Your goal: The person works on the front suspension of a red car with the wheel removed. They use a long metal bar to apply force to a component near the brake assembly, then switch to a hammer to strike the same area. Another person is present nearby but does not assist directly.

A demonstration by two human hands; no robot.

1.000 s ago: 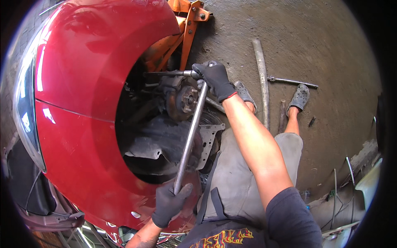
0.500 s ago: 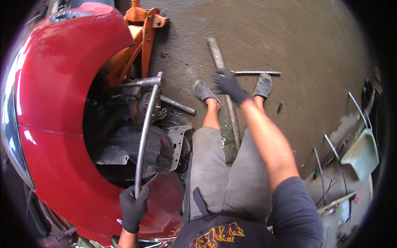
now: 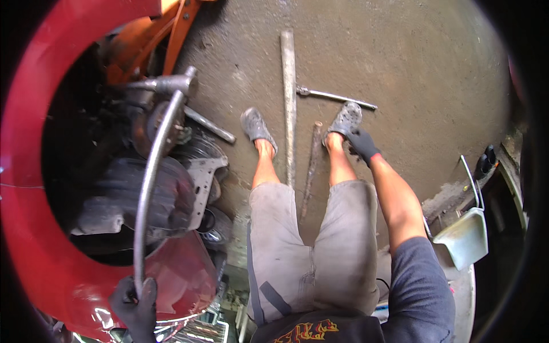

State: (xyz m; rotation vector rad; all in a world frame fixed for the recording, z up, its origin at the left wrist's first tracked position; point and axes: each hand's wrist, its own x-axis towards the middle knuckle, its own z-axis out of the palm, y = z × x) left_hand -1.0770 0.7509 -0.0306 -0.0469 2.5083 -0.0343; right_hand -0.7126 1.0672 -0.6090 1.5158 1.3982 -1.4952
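My left hand [image 3: 135,306], in a dark glove, is closed around the lower end of a long steel bar [image 3: 150,177]. The bar slants up to a thick metal cylinder [image 3: 173,84] in front of the wheel hub [image 3: 155,123]. Beside the ankle above my right shoe [image 3: 346,118], my gloved right hand [image 3: 361,145] hangs with its fingers apart and nothing visible in them. Left of that foot, a rusty rod [image 3: 311,168] lies on the ground. A long pale pipe [image 3: 288,97] lies between my feet, and a breaker bar [image 3: 338,98] reaches from it towards my right shoe.
A red car body [image 3: 34,228] with an open wheel arch fills the left side. An orange jack [image 3: 180,34] stands at the upper left. A dark wheel liner [image 3: 157,191] hangs in the arch. At the right stands a pale plastic chair [image 3: 466,237].
My right hand has swung right and down, from over the pale pipe to beside my right ankle. The rusty rod now shows. My left hand keeps its grip, and the view has shifted right.
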